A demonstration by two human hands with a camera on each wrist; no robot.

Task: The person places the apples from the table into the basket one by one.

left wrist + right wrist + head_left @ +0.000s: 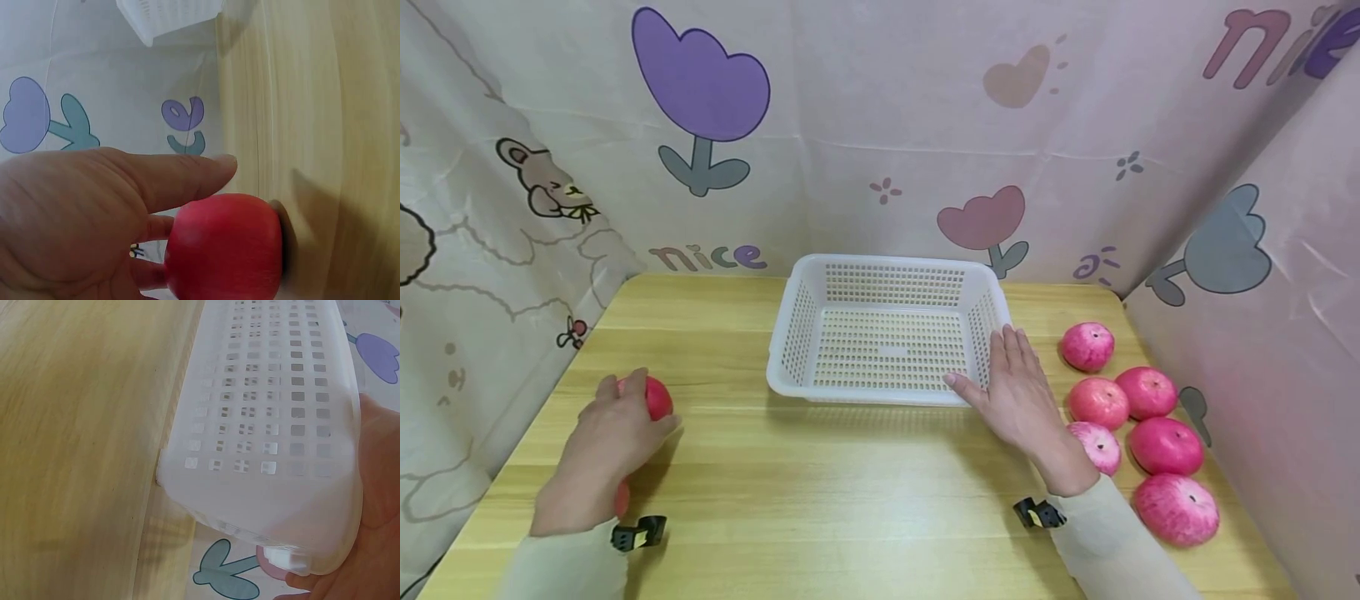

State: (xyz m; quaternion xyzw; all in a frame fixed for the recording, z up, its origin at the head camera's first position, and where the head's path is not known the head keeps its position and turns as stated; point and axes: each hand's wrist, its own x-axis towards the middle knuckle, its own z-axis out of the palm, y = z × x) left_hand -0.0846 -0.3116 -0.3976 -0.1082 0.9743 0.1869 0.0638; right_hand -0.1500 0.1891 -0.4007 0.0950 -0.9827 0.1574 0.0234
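Note:
My left hand (617,433) reaches over a red apple (658,399) at the left of the table. In the left wrist view the apple (226,247) stands on the wood, the fingers (150,274) at its far side and the thumb extended straight over it. A white perforated plastic basket (790,392) stands at the table's middle back, with no fruit in it. My right hand (1018,400) rests at its front right corner, fingers straight along the right side, thumb over the front rim. In the right wrist view the palm lies along the basket rim (350,462).
Several pink and red round fruits (1165,446) lie in a group on the right, beside the right forearm. Another red fruit (622,498) is partly hidden under the left wrist. Printed curtains (850,125) hang behind and at both sides of the wooden table (850,508).

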